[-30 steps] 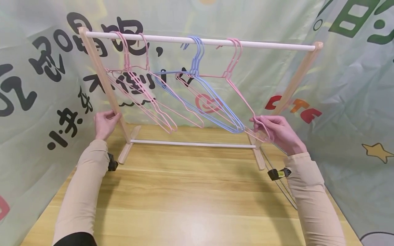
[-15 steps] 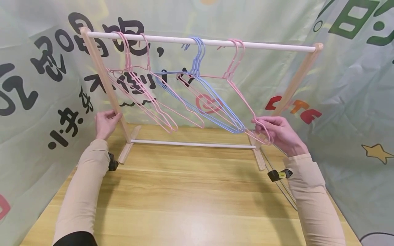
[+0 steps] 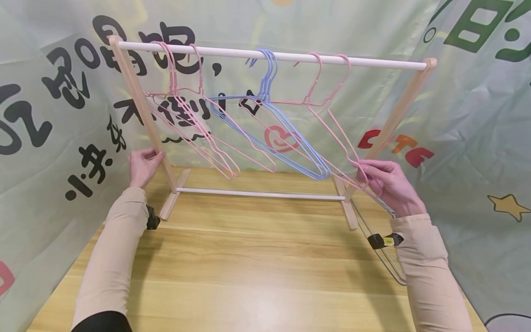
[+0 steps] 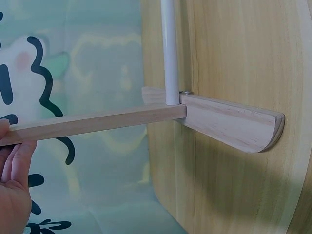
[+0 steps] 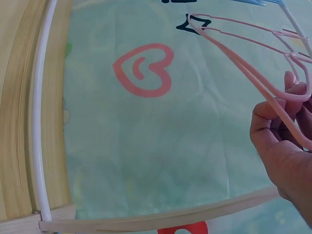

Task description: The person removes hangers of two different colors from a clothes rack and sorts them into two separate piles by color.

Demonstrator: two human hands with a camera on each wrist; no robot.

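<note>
My left hand [image 3: 145, 167] grips the left wooden post [image 3: 138, 103] of a clothes rack, and the left wrist view shows fingers around this post [image 4: 102, 122]. At the far side, my right hand [image 3: 387, 182] pinches the outer corner of a pink hanger [image 3: 342, 135], whose hook sits on the white rail [image 3: 381, 62]. Another pink hanger [image 3: 319, 74] hangs just left of it. Blue hangers [image 3: 264, 87] are bunched mid-rail. Toward the left post hang several pink hangers [image 3: 173, 83]. In the right wrist view, fingers curl at the pink hanger's [image 5: 265, 92] end.
A wooden tabletop [image 3: 249, 258] bears the rack, with a white lower bar [image 3: 261, 194] between its feet. Behind the right forearm lies a grey wire object [image 3: 386, 263], partly hidden. Printed cloth [image 3: 469, 138] encloses the back and sides.
My right hand has moved right, drawing one pink hanger along the rail, so its hook now stands apart from the neighbouring pink one. The left hand has stayed on the post.
</note>
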